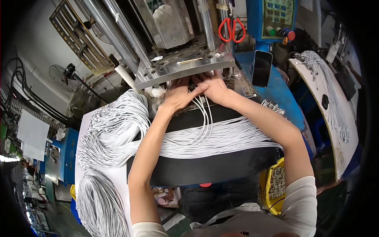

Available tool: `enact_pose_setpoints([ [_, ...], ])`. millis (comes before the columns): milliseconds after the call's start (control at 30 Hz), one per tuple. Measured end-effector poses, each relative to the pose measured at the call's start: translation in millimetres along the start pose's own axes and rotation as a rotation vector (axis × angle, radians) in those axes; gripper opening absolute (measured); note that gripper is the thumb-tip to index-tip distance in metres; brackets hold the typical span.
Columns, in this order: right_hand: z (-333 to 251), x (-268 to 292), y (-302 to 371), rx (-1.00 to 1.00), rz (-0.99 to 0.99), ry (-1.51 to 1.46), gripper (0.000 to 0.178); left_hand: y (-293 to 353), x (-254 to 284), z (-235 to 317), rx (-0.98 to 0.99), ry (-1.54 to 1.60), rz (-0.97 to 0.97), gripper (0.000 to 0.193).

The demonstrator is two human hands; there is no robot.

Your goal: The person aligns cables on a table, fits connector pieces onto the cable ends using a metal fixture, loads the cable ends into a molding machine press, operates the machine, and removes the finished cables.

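Both hands reach in under the thick steel plate (pixel 185 69) of a press, where its edge hides most of my fingertips. My left hand (pixel 179 94) is closed at the left of a few white cables (pixel 206 118). From the other side my right hand (pixel 215 87) grips these cables, its thumb meeting the left one above them. The cables loop down from between my hands onto a wide band of white cables (pixel 225 136) lying across the black work surface (pixel 205 168). Whatever the cable ends rest in is hidden beneath the plate.
Coiled white cable bundles (pixel 114 126) lie at the left. Steel columns (pixel 130 35) rise around the press. Red-handled scissors (pixel 232 29) hang behind it; a phone (pixel 262 68) leans near a blue control box (pixel 272 19). A yellow bag (pixel 272 193) of small metal parts sits lower right.
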State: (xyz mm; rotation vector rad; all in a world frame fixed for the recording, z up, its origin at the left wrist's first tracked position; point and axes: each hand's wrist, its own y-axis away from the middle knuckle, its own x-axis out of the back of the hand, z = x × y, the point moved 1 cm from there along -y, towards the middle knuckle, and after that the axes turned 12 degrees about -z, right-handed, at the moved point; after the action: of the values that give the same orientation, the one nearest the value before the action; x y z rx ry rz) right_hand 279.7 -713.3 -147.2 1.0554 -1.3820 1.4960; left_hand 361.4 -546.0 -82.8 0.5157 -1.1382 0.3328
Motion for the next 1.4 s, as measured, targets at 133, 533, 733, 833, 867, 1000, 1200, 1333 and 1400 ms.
enact_pose_setpoints([
  [133,-3,23,21,0.052,0.055,0.037,0.062,17,-1,9,-0.006,0.189,0.021,0.111],
  [533,-103,102,299,-0.012,-0.358,-0.057,0.107,343,-232,-21,0.332,1.044,-0.178,0.056],
  [733,-103,95,293,-0.01,-0.316,-0.082,0.114,340,-238,-52,0.554,1.524,-0.247,0.072],
  [833,-105,95,292,-0.009,-0.296,-0.058,0.113,342,-241,-51,0.541,1.634,-0.321,0.078],
  [867,-106,98,291,-0.01,-0.301,-0.062,0.113,341,-239,-48,0.55,1.639,-0.326,0.08],
  [1000,-109,101,290,-0.012,-0.299,-0.065,0.113,343,-237,-48,0.584,1.65,-0.349,0.084],
  [1200,-108,103,293,-0.011,-0.297,-0.065,0.112,344,-236,-46,0.604,1.673,-0.376,0.083],
  [1333,-108,104,293,0.002,-0.277,-0.059,0.112,345,-231,-39,0.526,1.847,-0.465,0.068],
  [1400,-108,102,291,-0.003,-0.275,-0.058,0.111,335,-175,13,0.309,1.715,-0.567,0.058],
])
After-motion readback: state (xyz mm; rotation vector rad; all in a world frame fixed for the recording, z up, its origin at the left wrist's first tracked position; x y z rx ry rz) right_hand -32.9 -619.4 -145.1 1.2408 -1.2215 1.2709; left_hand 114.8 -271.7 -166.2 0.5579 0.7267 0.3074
